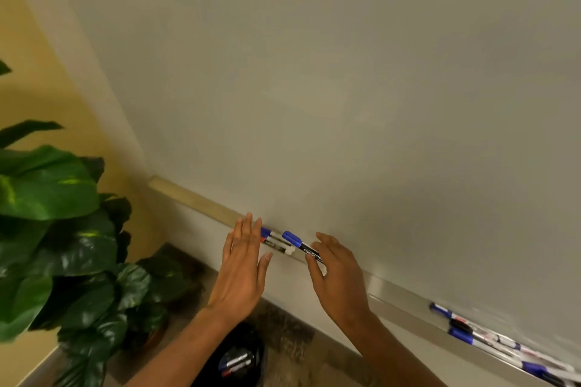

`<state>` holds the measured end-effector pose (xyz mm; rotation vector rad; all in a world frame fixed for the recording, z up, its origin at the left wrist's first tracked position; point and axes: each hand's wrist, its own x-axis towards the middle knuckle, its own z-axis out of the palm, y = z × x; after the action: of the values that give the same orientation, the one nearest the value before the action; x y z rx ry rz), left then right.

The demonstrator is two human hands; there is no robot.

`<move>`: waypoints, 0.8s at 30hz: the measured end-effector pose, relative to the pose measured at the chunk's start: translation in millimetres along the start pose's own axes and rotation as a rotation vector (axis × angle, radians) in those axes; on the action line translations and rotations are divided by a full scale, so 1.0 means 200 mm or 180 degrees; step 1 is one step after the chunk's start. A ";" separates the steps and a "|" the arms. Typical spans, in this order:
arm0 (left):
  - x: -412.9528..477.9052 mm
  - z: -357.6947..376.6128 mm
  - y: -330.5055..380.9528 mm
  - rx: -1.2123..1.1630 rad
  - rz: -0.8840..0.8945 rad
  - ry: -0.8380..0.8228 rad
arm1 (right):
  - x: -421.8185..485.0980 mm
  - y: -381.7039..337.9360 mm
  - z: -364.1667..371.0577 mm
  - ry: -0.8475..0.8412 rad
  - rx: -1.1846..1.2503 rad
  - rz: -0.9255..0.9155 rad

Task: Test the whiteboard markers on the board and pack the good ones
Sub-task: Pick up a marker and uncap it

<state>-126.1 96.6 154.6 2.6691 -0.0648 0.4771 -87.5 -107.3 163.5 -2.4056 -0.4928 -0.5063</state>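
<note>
bag: black bag (248, 336) on the floor (283, 333), closest thing in view. It sits low between the two forearms with its top open, and a few bagged markers (236, 362) show inside.
plant: big leafy plant (63, 214) fills the left side, well clear of the arms. There's open floor between it and the bag.
left hand: left hand (242, 273) is flat and spread with straight fingers, holding nothing. The palm faces right and the fingertips are up at the ledge, just beside a small pile of markers (276, 242).
right hand: right hand (339, 280) pinches a blue-capped marker (300, 245) by its black barrel, thumb underneath and fingers curled over the top. The cap sticks out up-left toward the pile. Can't tell if the marker touches the ledge or floats just over it.
ledge: the metal ledge (402, 295) runs diagonally along the board's bottom edge. There's a bare stretch right of the right hand, then a far bunch of markers (490, 339) lying lengthwise near the frame's right edge.
whiteboard: the whiteboard (345, 88) takes up most of the view above the hands, with loads of room.
wall: yellow wall (37, 104) past the board's left edge, behind the plant.
</note>
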 end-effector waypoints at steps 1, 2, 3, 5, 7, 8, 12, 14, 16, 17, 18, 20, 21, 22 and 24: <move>-0.05 0.03 -0.07 0.0107 -0.0029 -0.0103 | -0.02 -0.01 0.05 -0.0053 -0.0014 -0.0031; -0.10 0.05 -0.14 0.0205 -0.0079 -0.0223 | -0.04 -0.01 0.10 -0.0117 -0.0024 -0.0067; -0.15 0.07 -0.20 0.0300 -0.0142 -0.0336 | -0.06 -0.02 0.16 -0.0202 -0.0033 -0.0101; -0.25 0.12 -0.32 0.0436 -0.0260 -0.0488 | -0.10 -0.03 0.27 -0.0401 -0.0095 -0.0154; -0.34 0.16 -0.42 0.0516 -0.0344 -0.0593 | -0.15 -0.04 0.38 -0.0586 -0.0184 -0.0189; -0.38 0.18 -0.46 0.0557 -0.0370 -0.0628 | -0.18 -0.05 0.44 -0.0654 -0.0218 -0.0208; -0.52 0.24 -0.61 0.0671 -0.0462 -0.0704 | -0.26 -0.08 0.64 -0.0937 -0.0251 -0.0257; -0.57 0.25 -0.67 0.0689 -0.0550 -0.0725 | -0.29 -0.10 0.74 -0.1065 -0.0278 -0.0310; -0.63 0.26 -0.73 0.0680 -0.0593 -0.0711 | -0.32 -0.12 0.83 -0.1184 -0.0291 -0.0332; -0.66 0.26 -0.76 0.0665 -0.0600 -0.0697 | -0.33 -0.13 0.88 -0.1255 -0.0297 -0.0330; -0.68 0.27 -0.79 0.0648 -0.0613 -0.0685 | -0.35 -0.14 0.92 -0.1333 -0.0300 -0.0327; -0.73 0.27 -0.84 0.0621 -0.0663 -0.0644 | -0.38 -0.15 1.00 -0.1475 -0.0313 -0.0335; -0.75 0.28 -0.86 0.0610 -0.0698 -0.0628 | -0.39 -0.16 1.04 -0.1536 -0.0326 -0.0349; -0.76 0.28 -0.88 0.0602 -0.0734 -0.0622 | -0.39 -0.18 1.07 -0.1589 -0.0338 -0.0364; -0.78 0.29 -0.92 0.0600 -0.0784 -0.0613 | -0.40 -0.20 1.13 -0.1666 -0.0355 -0.0389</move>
<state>-233.3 234.0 -21.7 2.8480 0.2619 0.1535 -122.7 48.7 -19.3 -2.6218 -0.8567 0.0614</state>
